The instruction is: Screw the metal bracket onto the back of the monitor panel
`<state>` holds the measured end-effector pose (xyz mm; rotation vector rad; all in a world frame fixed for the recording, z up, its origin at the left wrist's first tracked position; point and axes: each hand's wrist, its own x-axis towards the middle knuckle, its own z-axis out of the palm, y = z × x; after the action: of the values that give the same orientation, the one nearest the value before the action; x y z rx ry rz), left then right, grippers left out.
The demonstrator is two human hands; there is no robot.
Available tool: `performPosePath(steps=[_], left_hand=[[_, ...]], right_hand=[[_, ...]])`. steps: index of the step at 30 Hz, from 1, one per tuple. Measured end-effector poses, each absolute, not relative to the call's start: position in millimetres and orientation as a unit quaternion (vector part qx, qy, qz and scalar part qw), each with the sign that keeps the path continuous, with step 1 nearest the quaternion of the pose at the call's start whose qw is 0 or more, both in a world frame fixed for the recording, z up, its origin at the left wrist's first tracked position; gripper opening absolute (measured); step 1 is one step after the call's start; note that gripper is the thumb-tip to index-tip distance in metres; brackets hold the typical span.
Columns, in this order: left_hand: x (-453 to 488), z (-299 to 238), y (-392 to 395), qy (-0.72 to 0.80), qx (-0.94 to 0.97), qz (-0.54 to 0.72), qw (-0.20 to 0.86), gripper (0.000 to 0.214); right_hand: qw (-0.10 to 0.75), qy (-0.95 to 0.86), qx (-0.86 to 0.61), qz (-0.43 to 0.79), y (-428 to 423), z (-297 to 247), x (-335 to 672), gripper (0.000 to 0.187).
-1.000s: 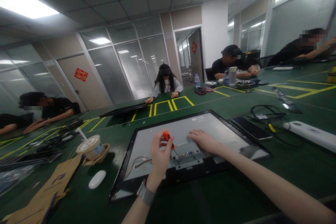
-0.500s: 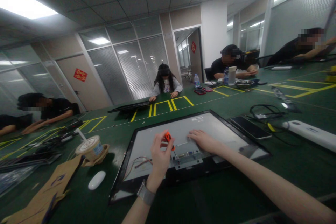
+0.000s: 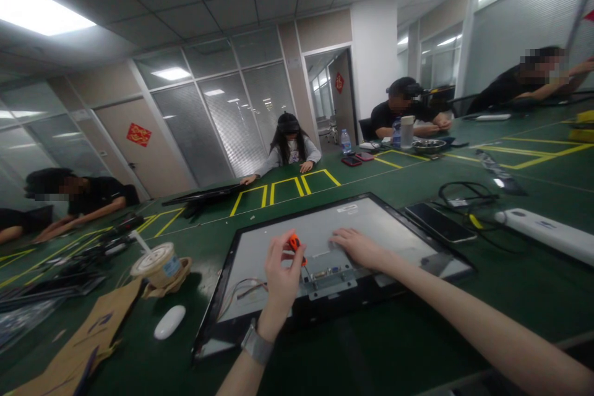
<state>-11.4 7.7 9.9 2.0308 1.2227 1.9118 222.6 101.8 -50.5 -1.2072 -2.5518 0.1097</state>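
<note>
A flat display panel [image 3: 260, 244] with a black frame lies back side up on the green table. My left hand [image 3: 283, 269] grips an orange and black screwdriver [image 3: 296, 244], its shaft pointing down at the metal bracket [image 3: 331, 283] near the panel's lower edge. Whether the tip sits in a screw I cannot tell. Small connectors show on the bracket. My right hand [image 3: 359, 247] rests on the panel's grey back, fingers stretched out, holding nothing. Thin cables [image 3: 248, 288] lie on the panel left of my left hand.
Left of the panel are a drink cup [image 3: 158, 263] with a straw, a white oval case [image 3: 169, 322] and brown paper bag [image 3: 88, 340]. To the right lie a phone [image 3: 439, 223], black cables [image 3: 468, 195] and a long white device [image 3: 552, 235]. Several people sit around the table.
Across the table, a person has shifted a dark flat panel to the left. My hands, the screwdriver and the display panel keep nearly the same positions; the view has moved slightly.
</note>
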Motion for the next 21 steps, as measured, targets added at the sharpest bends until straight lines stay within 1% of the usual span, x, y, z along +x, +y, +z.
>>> performPosePath(steps=[8, 15, 17, 21], left_hand=[[-9.2, 7.2, 6.6, 0.398, 0.679, 0.612, 0.071, 0.026], [-6.6, 9.2, 3.7, 0.37, 0.687, 0.59, 0.208, 0.026], [-6.6, 11.6, 2.9, 0.368, 0.686, 0.597, 0.195, 0.023], [-7.2, 15.8, 2.6, 0.386, 0.677, 0.617, 0.11, 0.015]], right_hand=[[0.154, -0.893, -0.421, 0.031, 103.9, -53.3, 223.0, 0.057], [0.151, -0.892, -0.425, 0.027, 104.9, -53.5, 221.6, 0.059], [0.147, -0.892, -0.426, 0.025, 104.3, -52.1, 221.3, 0.061], [0.142, -0.893, -0.427, 0.024, 104.0, -50.8, 221.2, 0.061]])
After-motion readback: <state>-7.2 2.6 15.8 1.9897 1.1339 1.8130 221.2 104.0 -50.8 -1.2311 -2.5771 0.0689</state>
